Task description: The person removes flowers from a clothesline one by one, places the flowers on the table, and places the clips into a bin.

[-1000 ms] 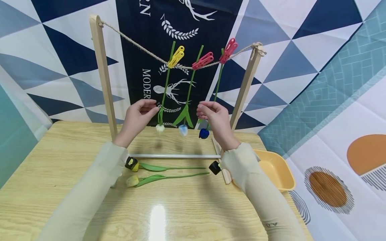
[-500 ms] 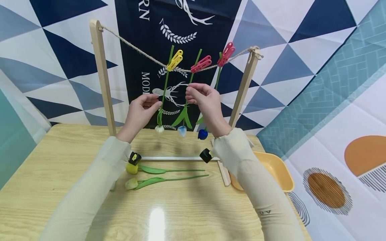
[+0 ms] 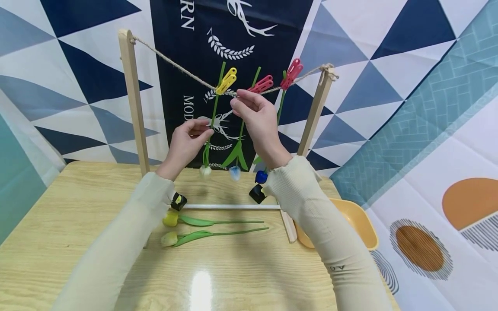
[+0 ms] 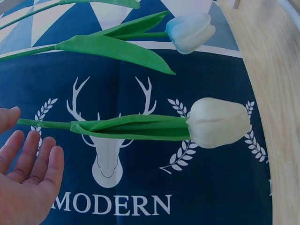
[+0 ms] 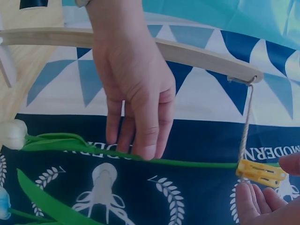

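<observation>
A white tulip (image 3: 205, 171) hangs flower-down from the rope, its green stem held by a yellow clothespin (image 3: 226, 81). My left hand (image 3: 187, 144) pinches this stem between thumb and fingers, above the leaves. My right hand (image 3: 257, 119) is raised just below and right of the yellow clothespin. In the right wrist view its thumb and fingers stand apart around the clip's free end, with no grip on it. A light-blue tulip (image 3: 235, 173) and a dark-blue tulip (image 3: 261, 176) hang beside it from a red clothespin (image 3: 262, 84) and another red clothespin (image 3: 292, 74).
The rope (image 3: 171, 62) spans a left wooden post (image 3: 135, 103) and a right wooden post (image 3: 316, 112). A yellow tulip (image 3: 170, 218) and a pale yellow tulip (image 3: 169, 239) lie on the table (image 3: 218, 276) before a white rod (image 3: 233, 207). An orange-yellow bin (image 3: 367, 224) stands right.
My right hand has moved up and left, from beside the dark-blue tulip to near the yellow clothespin. My left hand has moved slightly right onto the white tulip's stem.
</observation>
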Motion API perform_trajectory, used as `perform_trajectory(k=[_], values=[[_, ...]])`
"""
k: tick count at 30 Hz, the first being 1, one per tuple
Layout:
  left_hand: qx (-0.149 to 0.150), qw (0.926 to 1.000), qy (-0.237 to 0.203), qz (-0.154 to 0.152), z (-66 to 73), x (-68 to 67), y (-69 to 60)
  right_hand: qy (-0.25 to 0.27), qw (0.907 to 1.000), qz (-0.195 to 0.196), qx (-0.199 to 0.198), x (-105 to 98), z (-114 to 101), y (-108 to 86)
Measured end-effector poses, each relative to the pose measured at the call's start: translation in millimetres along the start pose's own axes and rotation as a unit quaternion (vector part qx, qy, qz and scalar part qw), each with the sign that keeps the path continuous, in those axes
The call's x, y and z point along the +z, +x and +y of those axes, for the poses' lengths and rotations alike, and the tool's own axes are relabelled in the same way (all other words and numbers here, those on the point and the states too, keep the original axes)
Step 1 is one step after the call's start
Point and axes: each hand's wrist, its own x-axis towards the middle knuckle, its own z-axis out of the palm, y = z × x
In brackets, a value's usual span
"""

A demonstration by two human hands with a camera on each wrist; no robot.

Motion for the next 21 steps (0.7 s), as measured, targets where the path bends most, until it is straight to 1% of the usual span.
perform_trajectory(k=[2, 6, 9, 14, 21], values=[[0.000, 1.0000, -0.002, 0.001, 0.3, 1.0, 0.6, -0.004, 1.0000, 0.002, -0.002, 1.3, -2.9, 1.0], [0.002, 1.0000, -0.002, 0.007, 3.2, 2.7, 1.7, -0.033, 0.9994, 0.011, -0.011, 3.6, -9.5, 3.5], [-0.002, 1.0000, -0.003, 0.004, 6.4, 3.4, 2.5, -0.049, 0.9985, 0.017, -0.016, 5.7, -13.6, 6.3], [-0.007, 0.9999, -0.011, -0.002, 8.2, 5.3, 3.3, -0.058, 0.9979, 0.023, -0.018, 9.4, -19.4, 9.9], [0.002, 1.0000, 0.000, 0.000, 5.6, 5.7, 5.0, -0.063, 0.9975, 0.022, -0.025, 14.1, -27.6, 14.8]])
